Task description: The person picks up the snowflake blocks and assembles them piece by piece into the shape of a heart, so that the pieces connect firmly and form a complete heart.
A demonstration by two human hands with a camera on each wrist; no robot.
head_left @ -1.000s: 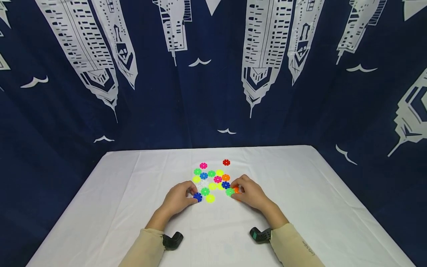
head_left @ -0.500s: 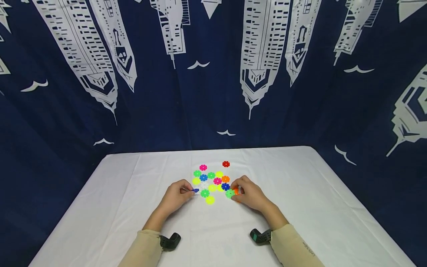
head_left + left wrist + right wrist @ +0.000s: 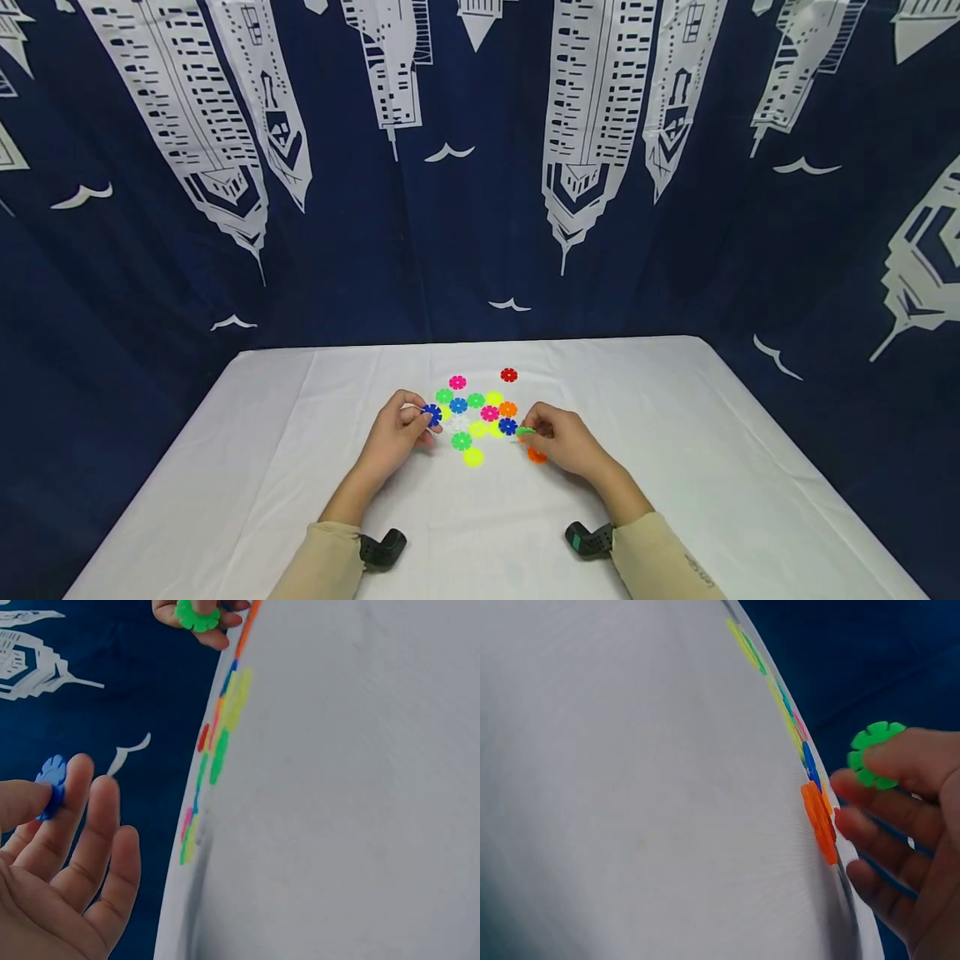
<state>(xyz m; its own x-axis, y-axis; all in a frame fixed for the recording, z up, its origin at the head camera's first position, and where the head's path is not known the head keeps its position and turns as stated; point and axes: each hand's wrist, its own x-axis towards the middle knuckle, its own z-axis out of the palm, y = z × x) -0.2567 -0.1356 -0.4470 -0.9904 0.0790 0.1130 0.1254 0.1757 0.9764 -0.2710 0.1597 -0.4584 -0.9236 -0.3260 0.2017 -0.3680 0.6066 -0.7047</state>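
l hand (image 3: pixel 392 429): fingers (image 3: pixel 75 810) pinch blue notched plastic disc (image 3: pixel 431 415), up off white cloth-covered surface (image 3: pixel 465 533); l wrist cam shows the others apart, less clear in head cam.
r hand (image 3: pixel 566 435): fingers pinch green notched plastic disc (image 3: pixel 526 431); edge-on in head cam, face & notches seen in r wrist cam.
loose multicolour plastic discs (image 3: pixel 489 413): on surface, mostly betw. hands; head cam gives layout, wrist cams just thin slivers.

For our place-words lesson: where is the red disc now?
In the head view, the red disc lies on the white cloth at the group's far edge, toward the right, just beyond a yellow disc and an orange disc.
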